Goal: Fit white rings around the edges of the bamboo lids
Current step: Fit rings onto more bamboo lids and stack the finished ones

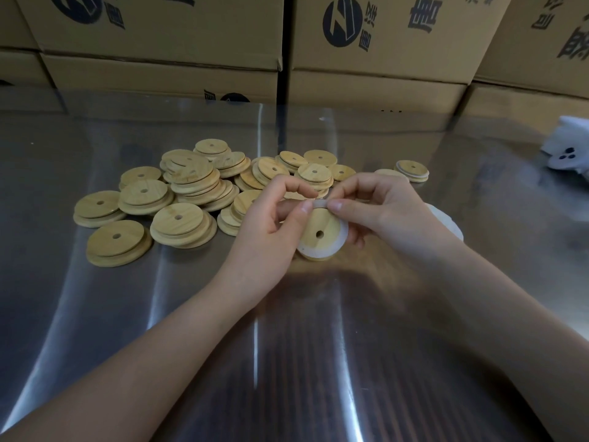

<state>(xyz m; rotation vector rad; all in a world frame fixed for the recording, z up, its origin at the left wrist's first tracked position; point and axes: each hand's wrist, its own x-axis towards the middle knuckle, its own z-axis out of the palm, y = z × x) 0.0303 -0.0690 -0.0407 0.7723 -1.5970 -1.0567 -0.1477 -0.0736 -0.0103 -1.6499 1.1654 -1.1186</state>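
Head view: one lid in work. Left hand and right hand both grip a single bamboo lid, held on edge just above the tabletop. Fingers of both hands are curled and pinching. The two thumbs meet at the lid's top edge, pressing a stretch of white ring between them. The ring already sits around the lid's lower and right rim, below the thumbs. The top section under the thumbs looks not yet seated, so I'd call this lid mostly ringed, last bit to snap on. Beyond and left of the fingers is a heap of bare lids, a few dozen, no white visible on them, so the bulk of the job is left. Beyond the right-hand fingers, a small stack shows a pale band at the rim. Probably finished pieces, only a couple. Something white pokes out from behind the right hand, likely the spare rings, but it's mostly hidden. White object far right, can't tell what it is. Cardboard boxes are stacked along the back. Estimate: early in the batch.
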